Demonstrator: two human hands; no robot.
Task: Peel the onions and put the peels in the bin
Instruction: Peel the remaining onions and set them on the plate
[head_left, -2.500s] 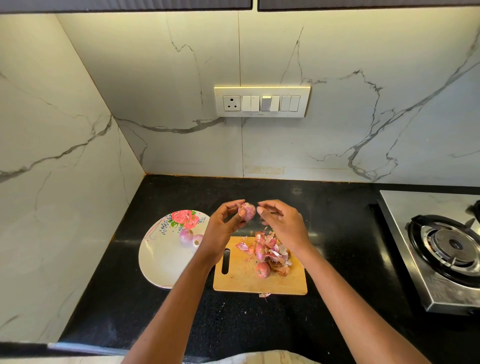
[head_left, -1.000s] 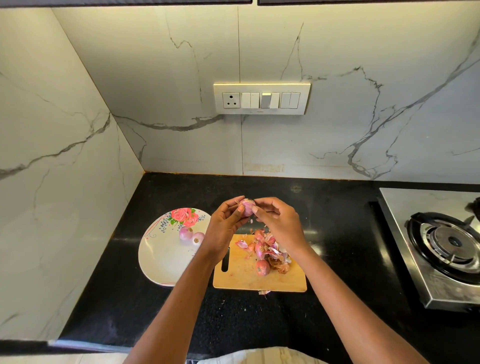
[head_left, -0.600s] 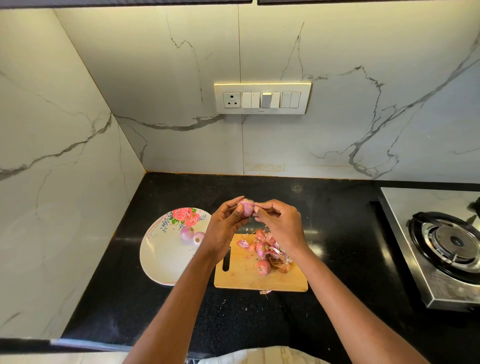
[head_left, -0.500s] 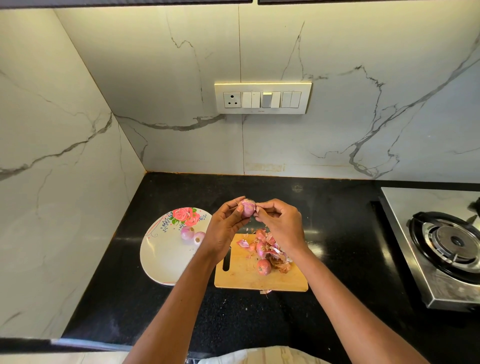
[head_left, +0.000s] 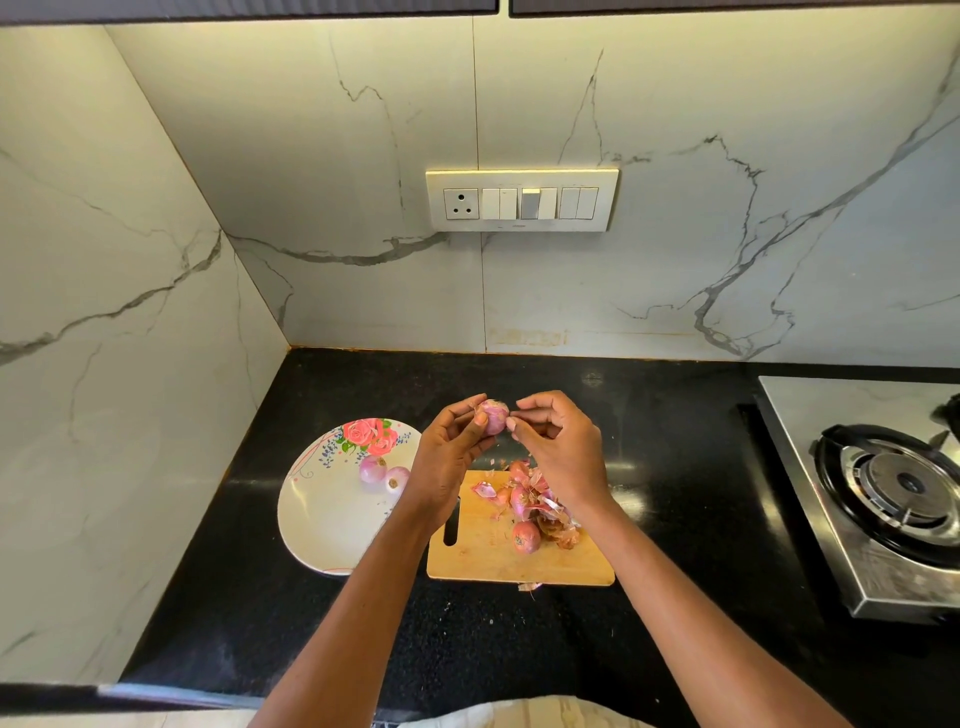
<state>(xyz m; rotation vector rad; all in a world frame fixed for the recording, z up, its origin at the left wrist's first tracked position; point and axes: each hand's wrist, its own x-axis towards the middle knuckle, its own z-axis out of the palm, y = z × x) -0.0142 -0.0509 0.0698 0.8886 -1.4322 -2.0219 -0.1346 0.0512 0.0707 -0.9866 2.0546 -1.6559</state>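
My left hand (head_left: 449, 454) grips a small pink onion (head_left: 493, 415) above the far edge of the wooden cutting board (head_left: 488, 558). My right hand (head_left: 561, 447) pinches at the onion's skin with fingertips at its right side. On the board lie a heap of pink and brown peels (head_left: 540, 506) and one unpeeled onion (head_left: 525, 536). Two peeled onions (head_left: 382, 473) sit on the white flowered plate (head_left: 322, 519) to the left. No bin is in view.
The black counter (head_left: 467, 649) runs to a marble wall at the back and left. A steel gas stove (head_left: 893, 483) stands at the right. A small scrap of peel (head_left: 530, 586) lies on the counter by the board's near edge.
Both hands stay at the onion above the board. My right fingertips have shifted slightly along its right side; the onion has turned a little in my left hand.
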